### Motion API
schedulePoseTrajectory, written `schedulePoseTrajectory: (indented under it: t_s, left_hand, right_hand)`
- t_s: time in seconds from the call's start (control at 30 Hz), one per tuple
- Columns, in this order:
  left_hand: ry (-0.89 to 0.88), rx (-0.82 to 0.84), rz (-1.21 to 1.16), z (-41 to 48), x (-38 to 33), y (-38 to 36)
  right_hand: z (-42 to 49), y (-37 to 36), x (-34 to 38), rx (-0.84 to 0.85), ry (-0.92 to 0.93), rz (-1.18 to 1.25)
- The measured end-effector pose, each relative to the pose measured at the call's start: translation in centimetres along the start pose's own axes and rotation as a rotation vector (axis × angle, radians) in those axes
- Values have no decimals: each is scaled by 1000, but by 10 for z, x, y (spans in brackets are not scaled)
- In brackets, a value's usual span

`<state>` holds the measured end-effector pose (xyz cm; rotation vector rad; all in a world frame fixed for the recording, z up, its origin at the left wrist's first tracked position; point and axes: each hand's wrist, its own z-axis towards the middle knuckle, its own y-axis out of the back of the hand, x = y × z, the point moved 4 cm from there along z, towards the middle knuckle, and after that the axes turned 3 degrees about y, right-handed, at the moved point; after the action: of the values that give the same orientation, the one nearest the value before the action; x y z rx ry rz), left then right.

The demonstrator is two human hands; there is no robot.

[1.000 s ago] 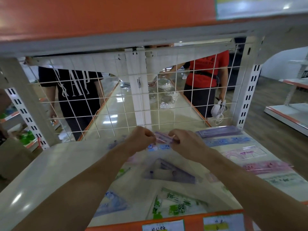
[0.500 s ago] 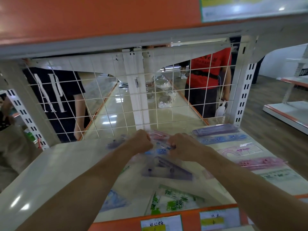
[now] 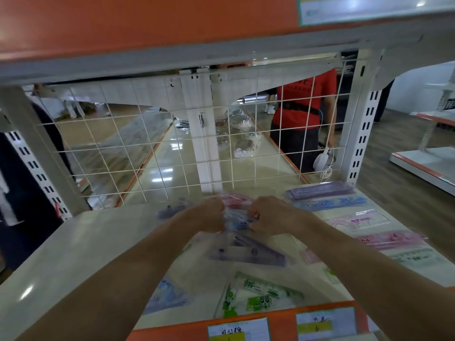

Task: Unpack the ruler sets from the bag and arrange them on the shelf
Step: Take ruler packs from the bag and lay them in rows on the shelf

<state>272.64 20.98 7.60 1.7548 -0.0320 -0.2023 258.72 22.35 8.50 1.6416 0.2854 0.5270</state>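
gripping a crinkled clear plastic bag of ruler sets (image 3: 237, 217) with both hands, left hand (image 3: 209, 214) and right hand (image 3: 273, 215) clenched on it close together, low over the white metal shelf (image 3: 73, 242) near the white wire grid back (image 3: 123, 148). laid flat along the shelf's right side: a row of packaged ruler sets in purple, blue, pink and pale green (image 3: 357, 221). under the forearms, more purple, green and blue sets, in or out of the bag, cannot tell.
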Motion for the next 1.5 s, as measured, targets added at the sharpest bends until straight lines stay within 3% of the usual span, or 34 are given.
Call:
schedulePoseTrajectory:
  t_s: [0.33, 0.5, 0.83, 1.07, 1.3, 1.5]
  left_hand:
    - [-25, -45, -35, -3, -1, 6]
    - [99, -164, -98, 25, 24, 31]
    - [147, -30, -168, 72, 17, 18]
    - [223, -37, -311, 82, 21, 15]
    - [165, -223, -526, 67, 21, 9]
    - [220, -213, -702, 70, 24, 5]
  right_hand:
    - [5, 1, -2, 19, 14, -32]
    - [23, 25, -17, -150, -49, 45]
    - [72, 3, -30, -68, -90, -63]
    - [88, 4, -37, -57, -90, -118]
    - [96, 0, -47, -97, -72, -167]
    - [97, -8, -45, -73, -29, -216]
